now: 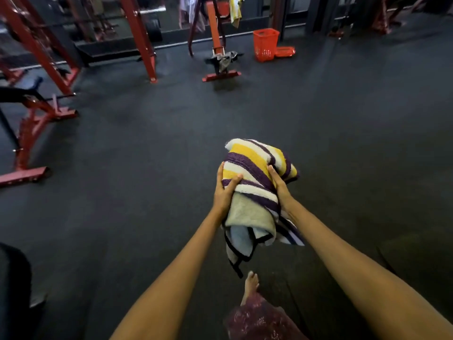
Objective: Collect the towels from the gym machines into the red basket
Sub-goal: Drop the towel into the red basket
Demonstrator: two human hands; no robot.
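Observation:
I hold a bundle of towels [255, 182] in front of me with both arms stretched out. A yellow, white and purple striped towel wraps the top; a beige and pale blue one with black edging hangs below. My left hand [224, 192] grips the bundle's left side and my right hand [279, 185] grips its right side. The red basket [265, 44] stands upright on the floor far ahead, its lid [285, 51] lying beside it. A yellow and white towel [235, 11] hangs on the red machine behind, and a grey towel [224, 60] lies on that machine's base.
Red machine frames [139, 35] and a bench frame [31, 123] stand along the left. A red upright machine [215, 33] is left of the basket. Dark rubber floor [343, 143] stretches between me and the basket. My bare foot [250, 285] shows below the bundle.

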